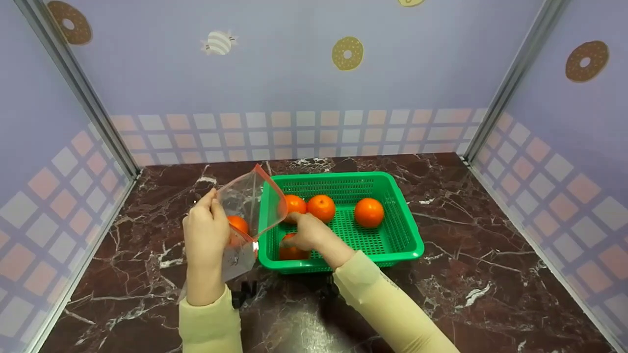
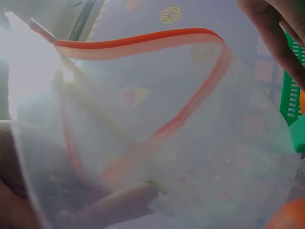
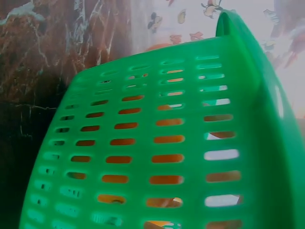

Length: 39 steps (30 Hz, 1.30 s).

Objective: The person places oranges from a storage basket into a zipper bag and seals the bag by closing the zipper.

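My left hand (image 1: 208, 228) grips the rim of a clear zip bag (image 1: 235, 193) with a red-orange edge, to the left of the green basket (image 1: 411, 235). The bag's mouth gapes toward the basket, and an orange (image 1: 238, 224) shows inside it. In the left wrist view the bag (image 2: 190, 138) fills most of the picture. My right hand (image 1: 314, 233) reaches into the basket's left side, thumb and fingers spread over the front-left orange (image 1: 294, 251). Another orange (image 1: 293, 203) lies just beyond its fingertips. The right wrist view shows mostly the slotted basket wall (image 3: 143, 143), hiding that hand.
Two more oranges lie in the basket, one at the back middle (image 1: 321, 209) and one to the right (image 1: 369, 213). The basket stands on a dark red marbled table (image 1: 471, 274). Patterned panels (image 1: 294, 88) enclose the table at the back and both sides.
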Tool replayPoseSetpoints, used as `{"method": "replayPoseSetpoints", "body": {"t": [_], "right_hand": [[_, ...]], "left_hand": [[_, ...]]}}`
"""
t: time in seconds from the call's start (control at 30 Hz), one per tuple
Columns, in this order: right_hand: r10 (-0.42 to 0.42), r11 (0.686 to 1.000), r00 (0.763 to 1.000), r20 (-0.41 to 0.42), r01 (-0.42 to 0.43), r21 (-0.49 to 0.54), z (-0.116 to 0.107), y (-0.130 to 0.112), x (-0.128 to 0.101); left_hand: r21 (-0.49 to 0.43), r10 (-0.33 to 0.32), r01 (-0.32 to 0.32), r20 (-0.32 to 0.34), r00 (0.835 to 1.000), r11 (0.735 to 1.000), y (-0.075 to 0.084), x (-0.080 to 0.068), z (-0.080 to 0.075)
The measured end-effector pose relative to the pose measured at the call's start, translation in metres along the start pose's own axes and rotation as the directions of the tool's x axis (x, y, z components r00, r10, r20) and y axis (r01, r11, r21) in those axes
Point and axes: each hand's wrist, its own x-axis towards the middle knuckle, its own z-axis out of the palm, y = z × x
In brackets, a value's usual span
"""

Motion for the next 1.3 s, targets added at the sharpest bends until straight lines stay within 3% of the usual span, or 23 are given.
{"method": "replayPoseSetpoints", "body": {"t": [0.17,0.63,0.93,1.3], "right_hand": [[-0.019,1.0,1.0,0.016,0.02,-0.003,0.003,0.002,0.001],[0.046,0.998,0.992,0.12,-0.041,-0.042,0.013,0.003,-0.001],[0.048,0.997,0.993,0.112,-0.041,-0.072,0.012,0.003,-0.002],[0.032,0.999,0.998,0.055,-0.033,0.026,0.005,0.005,-0.002]], "left_hand": [[-0.007,0.001,-0.001,0.01,1.0,1.0,0.0,0.0,0.0],[-0.006,-0.001,0.001,0.014,1.0,1.0,-0.001,0.0,0.0],[-0.003,0.004,-0.004,0.021,1.0,1.0,-0.001,0.0,0.0],[-0.006,0.007,-0.007,0.036,0.999,1.0,-0.002,0.001,0.0]]}}
